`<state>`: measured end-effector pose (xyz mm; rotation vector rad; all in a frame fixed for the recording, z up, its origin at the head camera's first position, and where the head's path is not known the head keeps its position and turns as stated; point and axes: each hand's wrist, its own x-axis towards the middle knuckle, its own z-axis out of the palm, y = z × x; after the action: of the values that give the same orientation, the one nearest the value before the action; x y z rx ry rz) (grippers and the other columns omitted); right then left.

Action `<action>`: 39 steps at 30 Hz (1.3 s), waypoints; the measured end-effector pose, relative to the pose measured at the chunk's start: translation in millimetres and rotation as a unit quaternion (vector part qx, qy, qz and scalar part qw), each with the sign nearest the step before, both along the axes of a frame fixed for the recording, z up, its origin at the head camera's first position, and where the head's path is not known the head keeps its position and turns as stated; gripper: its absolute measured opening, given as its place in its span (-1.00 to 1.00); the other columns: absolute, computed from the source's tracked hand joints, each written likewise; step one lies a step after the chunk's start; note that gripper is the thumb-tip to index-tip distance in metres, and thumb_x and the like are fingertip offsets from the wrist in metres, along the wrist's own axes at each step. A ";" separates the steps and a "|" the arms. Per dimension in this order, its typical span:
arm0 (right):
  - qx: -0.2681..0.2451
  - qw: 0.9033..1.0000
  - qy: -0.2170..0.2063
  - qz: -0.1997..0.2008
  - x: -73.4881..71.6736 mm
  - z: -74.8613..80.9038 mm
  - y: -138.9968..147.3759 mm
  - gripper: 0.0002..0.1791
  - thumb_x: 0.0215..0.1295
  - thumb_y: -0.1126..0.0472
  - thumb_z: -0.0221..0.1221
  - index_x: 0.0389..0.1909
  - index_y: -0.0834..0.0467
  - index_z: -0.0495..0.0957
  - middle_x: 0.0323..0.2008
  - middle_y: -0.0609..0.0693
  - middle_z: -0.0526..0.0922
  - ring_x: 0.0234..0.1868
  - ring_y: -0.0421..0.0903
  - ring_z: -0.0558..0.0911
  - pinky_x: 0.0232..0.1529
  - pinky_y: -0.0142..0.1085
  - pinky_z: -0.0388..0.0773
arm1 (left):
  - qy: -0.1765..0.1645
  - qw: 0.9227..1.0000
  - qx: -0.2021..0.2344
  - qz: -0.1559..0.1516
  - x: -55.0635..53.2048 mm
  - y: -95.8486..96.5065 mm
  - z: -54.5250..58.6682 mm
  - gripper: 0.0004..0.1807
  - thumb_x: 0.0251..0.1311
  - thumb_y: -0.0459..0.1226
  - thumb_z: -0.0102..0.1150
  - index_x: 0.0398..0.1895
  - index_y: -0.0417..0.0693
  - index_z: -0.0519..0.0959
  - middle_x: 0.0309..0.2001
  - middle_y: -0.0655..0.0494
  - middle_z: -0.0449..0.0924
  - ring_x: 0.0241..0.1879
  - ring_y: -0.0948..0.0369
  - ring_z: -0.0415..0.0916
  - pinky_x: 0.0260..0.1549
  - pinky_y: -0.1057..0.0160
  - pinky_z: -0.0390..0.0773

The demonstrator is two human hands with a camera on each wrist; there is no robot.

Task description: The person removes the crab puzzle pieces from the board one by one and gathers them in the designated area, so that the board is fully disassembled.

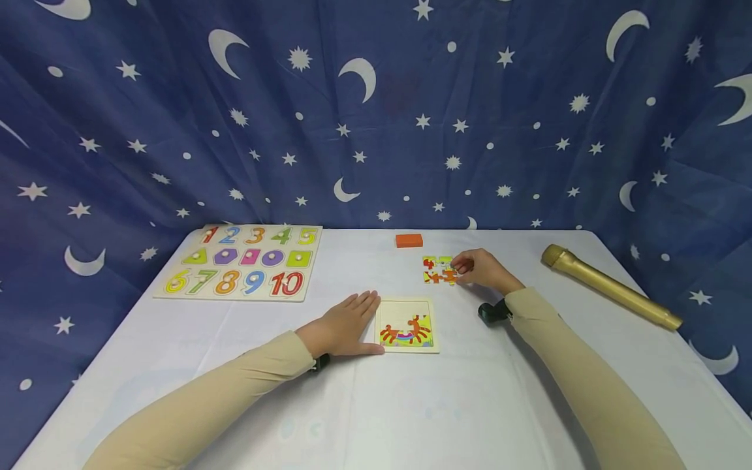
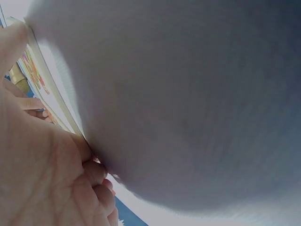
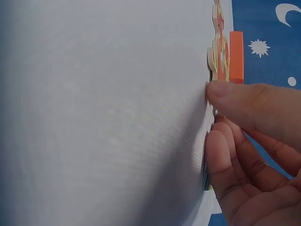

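Observation:
A small square jigsaw tray lies on the table, its lower part filled with pieces showing an orange animal. My left hand lies against the tray's left edge, fingers extended and thumb at the lower corner. Beyond the tray, my right hand is at a small group of loose jigsaw pieces. Its thumb and fingertips pinch a piece at the right side of that group, mostly hidden by the fingers. In the right wrist view, the thumb and curled fingers close around the piece's edge.
A number and shape board lies at the back left. An orange block sits behind the loose pieces. To the right is a gold microphone. A blue curtain with moons and stars hangs behind the white table.

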<state>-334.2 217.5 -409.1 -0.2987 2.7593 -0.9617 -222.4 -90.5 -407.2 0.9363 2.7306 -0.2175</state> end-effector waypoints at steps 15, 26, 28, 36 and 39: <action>-0.025 1.000 0.013 0.012 10.0 6.7 3.7 -0.50 -0.01 0.38 0.35 0.04 0.28 0.53 -0.07 0.19 0.62 -0.12 0.00 0.57 -0.05 -0.21 0.58 | -0.006 1.000 0.000 0.004 0.6 1.1 2.3 0.09 0.11 0.40 -0.18 0.48 -0.17 -0.09 0.51 -0.04 -0.12 0.50 0.10 -0.17 0.47 0.14 -0.06; -0.059 0.988 0.029 0.139 59.3 27.9 -29.1 -0.49 -0.01 0.31 0.38 0.03 0.31 0.53 -0.13 0.19 0.65 -0.12 0.02 0.60 -0.02 -0.15 0.61 | -0.004 1.000 0.003 0.005 1.8 0.7 3.3 0.09 0.12 0.40 -0.18 0.48 -0.19 -0.09 0.51 -0.05 -0.12 0.50 0.08 -0.16 0.47 0.13 -0.06; -0.058 0.984 0.025 0.164 67.3 24.4 -35.6 -0.49 -0.02 0.30 0.39 0.01 0.32 0.54 -0.15 0.17 0.65 -0.15 0.00 0.60 -0.07 -0.19 0.62 | -0.002 1.000 0.001 0.006 2.0 0.8 3.7 0.09 0.12 0.40 -0.19 0.48 -0.18 -0.09 0.51 -0.04 -0.12 0.50 0.09 -0.15 0.47 0.14 -0.05; -0.003 0.977 0.012 0.212 85.9 10.6 -53.1 -0.53 -0.08 0.27 0.43 -0.07 0.26 0.58 -0.24 0.01 0.64 -0.35 -0.19 0.49 -0.32 -0.45 0.51 | -0.001 1.000 0.003 0.003 0.9 0.2 1.9 0.09 0.11 0.41 -0.18 0.48 -0.18 -0.08 0.50 -0.05 -0.11 0.50 0.08 -0.14 0.47 0.13 -0.05; 0.024 0.977 0.013 0.210 88.3 9.2 -56.1 -0.55 -0.10 0.26 0.44 -0.10 0.23 0.61 -0.30 -0.02 0.56 -0.40 -0.21 0.41 -0.38 -0.47 0.42 | 0.001 1.000 0.006 0.003 0.5 0.1 1.0 0.09 0.11 0.40 -0.17 0.48 -0.18 -0.08 0.50 -0.05 -0.10 0.50 0.08 -0.13 0.47 0.13 -0.04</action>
<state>-245.9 161.4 -399.9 -0.8488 2.5766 -0.7800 -222.0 -90.4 -406.2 0.9328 2.7391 -0.2006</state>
